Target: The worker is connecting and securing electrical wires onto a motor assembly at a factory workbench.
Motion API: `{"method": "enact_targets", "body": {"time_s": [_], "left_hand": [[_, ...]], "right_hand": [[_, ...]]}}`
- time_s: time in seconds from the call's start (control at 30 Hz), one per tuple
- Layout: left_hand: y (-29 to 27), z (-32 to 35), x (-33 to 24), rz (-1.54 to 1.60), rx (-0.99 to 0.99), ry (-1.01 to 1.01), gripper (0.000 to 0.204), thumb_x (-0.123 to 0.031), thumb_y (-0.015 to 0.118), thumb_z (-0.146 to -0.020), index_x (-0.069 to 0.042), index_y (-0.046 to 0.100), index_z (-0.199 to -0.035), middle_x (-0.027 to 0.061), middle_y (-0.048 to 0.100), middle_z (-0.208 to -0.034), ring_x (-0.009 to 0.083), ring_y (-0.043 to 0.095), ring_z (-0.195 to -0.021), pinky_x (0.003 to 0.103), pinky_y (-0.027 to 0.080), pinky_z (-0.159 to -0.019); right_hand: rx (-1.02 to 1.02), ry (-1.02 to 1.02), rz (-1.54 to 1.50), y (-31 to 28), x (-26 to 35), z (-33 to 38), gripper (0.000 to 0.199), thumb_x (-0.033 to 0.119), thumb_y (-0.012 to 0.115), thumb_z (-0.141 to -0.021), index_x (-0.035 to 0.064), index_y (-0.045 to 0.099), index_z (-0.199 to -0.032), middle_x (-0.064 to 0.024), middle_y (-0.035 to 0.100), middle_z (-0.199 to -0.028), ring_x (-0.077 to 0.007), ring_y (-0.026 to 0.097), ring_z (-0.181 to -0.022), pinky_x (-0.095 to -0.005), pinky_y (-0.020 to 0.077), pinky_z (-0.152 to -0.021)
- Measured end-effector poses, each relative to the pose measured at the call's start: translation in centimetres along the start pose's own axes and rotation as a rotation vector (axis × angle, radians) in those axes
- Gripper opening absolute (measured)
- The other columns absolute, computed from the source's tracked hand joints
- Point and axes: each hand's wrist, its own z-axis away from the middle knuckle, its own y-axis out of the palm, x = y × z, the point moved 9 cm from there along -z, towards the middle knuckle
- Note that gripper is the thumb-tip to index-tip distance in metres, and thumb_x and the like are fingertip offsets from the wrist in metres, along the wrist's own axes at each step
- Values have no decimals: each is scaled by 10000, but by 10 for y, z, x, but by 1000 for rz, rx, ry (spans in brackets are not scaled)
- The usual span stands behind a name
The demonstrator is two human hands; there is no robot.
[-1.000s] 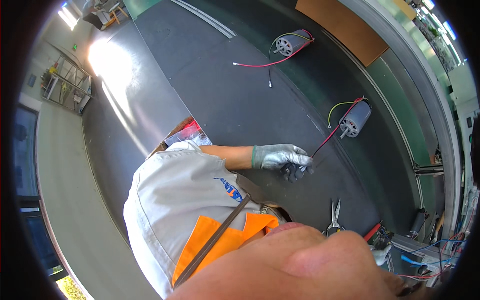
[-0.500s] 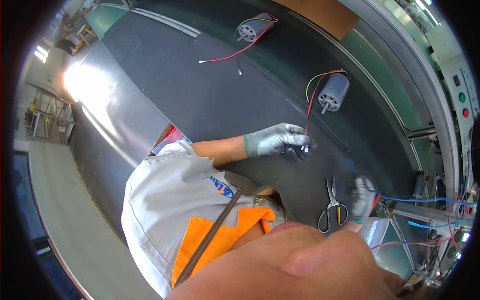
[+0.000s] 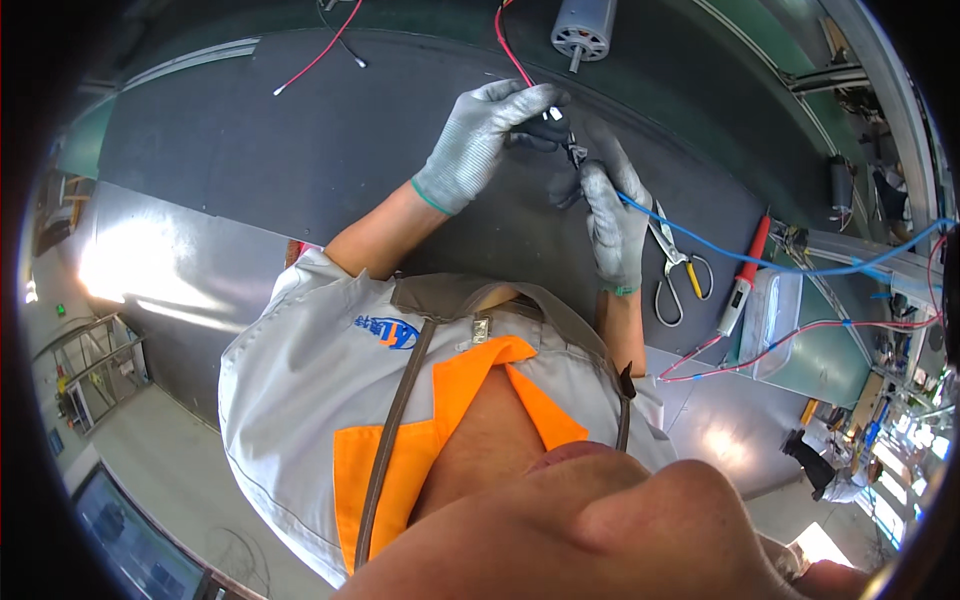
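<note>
My left hand [image 3: 468, 145], in a grey coated glove, is closed around the red lead wires [image 3: 512, 55] of a motor. Their white-tipped ends poke out by the fingertips. My right hand [image 3: 615, 225], gloved alike, pinches a small dark metal clip [image 3: 576, 153] close to those ends. Whether clip and wire ends touch, I cannot tell. From the right hand a blue wire [image 3: 720, 248] runs off to the right. Beyond the hands lies a grey cylindrical motor [image 3: 583, 28], its shaft toward me.
Scissors [image 3: 669, 240] lie right of my right hand. Farther right are a red-and-white pen-shaped tool [image 3: 745, 275] with a red cable and a clear plastic tray [image 3: 775, 325]. Another pair of leads [image 3: 320, 52] lies at the far left. A metal frame [image 3: 860, 250] borders the right side.
My right hand has come from beside the pen-shaped tool to my left hand, bringing the blue wire with it. The view has shifted, and the left motor's body is out of sight.
</note>
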Motion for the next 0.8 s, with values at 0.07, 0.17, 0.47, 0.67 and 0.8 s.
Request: {"method": "enact_targets", "body": {"time_s": [0.07,0.17,0.47,0.67,0.8], "left_hand": [[1,2,5,26,-6,-24,279,-237,625,-1000,-2,704,-1130,52,718,-902,101,667,-807,247,524,-735],[5,5,3,-15,19,1,281,-236,624,-1000,-5,703,-1139,45,719,-905,95,661,-800,243,519,-742],[6,5,9,7,56,-22,258,-226,627,-998,-20,706,-1133,46,717,-901,91,656,-793,246,521,-732],[9,10,16,115,104,-125,220,-192,624,-996,-8,691,-1098,53,711,-904,106,665,-801,252,530,-734],[9,11,15,-19,69,-46,232,-199,620,-998,-4,686,-1105,55,703,-887,111,656,-780,264,531,-717]], "right_hand": [[-17,-25,-16,-1,-1,-2,449,74,589,-983,-44,515,-1410,-131,696,-922,-146,650,-763,-276,535,-708],[47,-29,-182,7,2,-4,472,76,562,-994,-34,472,-1444,-132,696,-849,-159,658,-727,-289,536,-658],[69,-17,-152,10,-1,-7,563,198,575,-1012,-59,401,-1482,-93,660,-758,-138,609,-662,-261,467,-592],[83,-15,-141,9,-3,-6,522,170,557,-1016,-52,426,-1469,-96,658,-747,-139,611,-655,-257,470,-592],[26,52,-141,10,-4,-3,507,135,559,-1010,-34,431,-1470,-98,662,-749,-145,619,-651,-263,487,-597]]}}
